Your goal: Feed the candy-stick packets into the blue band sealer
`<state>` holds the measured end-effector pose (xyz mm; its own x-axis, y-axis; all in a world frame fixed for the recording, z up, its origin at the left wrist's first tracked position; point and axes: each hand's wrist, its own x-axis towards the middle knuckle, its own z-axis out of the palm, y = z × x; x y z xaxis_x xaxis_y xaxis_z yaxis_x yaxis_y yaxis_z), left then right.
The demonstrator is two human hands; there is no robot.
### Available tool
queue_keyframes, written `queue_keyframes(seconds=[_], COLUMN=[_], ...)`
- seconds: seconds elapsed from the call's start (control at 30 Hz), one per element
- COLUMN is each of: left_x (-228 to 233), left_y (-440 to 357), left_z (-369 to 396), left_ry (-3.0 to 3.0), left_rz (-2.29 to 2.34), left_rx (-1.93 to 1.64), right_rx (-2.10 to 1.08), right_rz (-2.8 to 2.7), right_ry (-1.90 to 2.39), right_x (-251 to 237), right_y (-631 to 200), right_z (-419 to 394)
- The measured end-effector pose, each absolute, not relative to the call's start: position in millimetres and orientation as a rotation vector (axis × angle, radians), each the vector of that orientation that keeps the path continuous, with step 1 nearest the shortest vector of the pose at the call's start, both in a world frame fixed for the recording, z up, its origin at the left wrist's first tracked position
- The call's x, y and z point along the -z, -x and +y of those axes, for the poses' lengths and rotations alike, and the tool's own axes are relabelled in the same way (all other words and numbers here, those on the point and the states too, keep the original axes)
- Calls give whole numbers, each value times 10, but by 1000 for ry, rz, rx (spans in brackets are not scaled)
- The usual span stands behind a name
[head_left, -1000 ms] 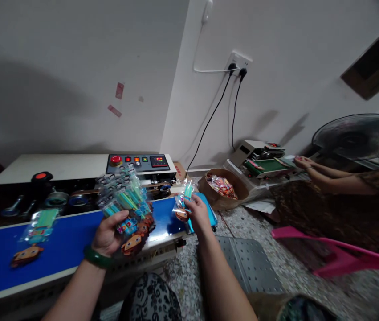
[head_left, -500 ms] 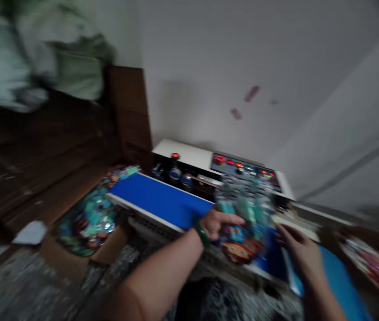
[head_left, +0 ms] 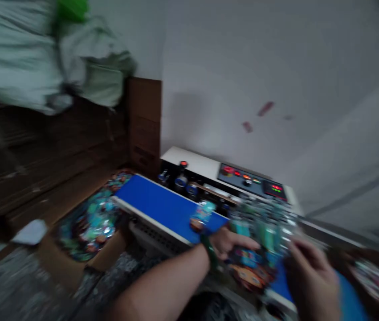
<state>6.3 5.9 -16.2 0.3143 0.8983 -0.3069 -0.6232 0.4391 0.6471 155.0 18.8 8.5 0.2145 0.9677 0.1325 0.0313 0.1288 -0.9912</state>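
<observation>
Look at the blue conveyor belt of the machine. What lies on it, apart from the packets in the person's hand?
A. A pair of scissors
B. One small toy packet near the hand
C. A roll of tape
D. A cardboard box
B: a single small packet lies on the blue belt, just beyond the left hand, which grips a fanned bunch of packets.

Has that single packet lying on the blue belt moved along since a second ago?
Yes. The single packet on the blue belt now lies below the machine's rollers; earlier it lay farther along, left of them, so this may be another packet.
</observation>
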Motion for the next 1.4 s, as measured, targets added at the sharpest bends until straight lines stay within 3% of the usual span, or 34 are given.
queue_keyframes(seconds=[0.17, 0.37, 0.8, 1.17, 1.4], left_x=[58, 80, 109, 73, 81], left_y=[-10, -80, -87, -116, -52], left_z=[-30, -30, -11, -7, 9], left_ry=[-560, -445, -492, -347, -371], left_rz=[515, 554, 534, 500, 427], left_rx=[-1108, -1128, -1038, -1013, -981], right_rx=[-1260, -1117, -1159, -1293, -1355], right_rz=[-1188, -960, -913, -583, -796], right_ry=[1083, 987, 1061, 762, 809], right_x=[-92, -37, -251, -302, -358], right_y=[-1549, -1481, -1497, -1472, -1536], right_z=[194, 148, 93, 83, 86])
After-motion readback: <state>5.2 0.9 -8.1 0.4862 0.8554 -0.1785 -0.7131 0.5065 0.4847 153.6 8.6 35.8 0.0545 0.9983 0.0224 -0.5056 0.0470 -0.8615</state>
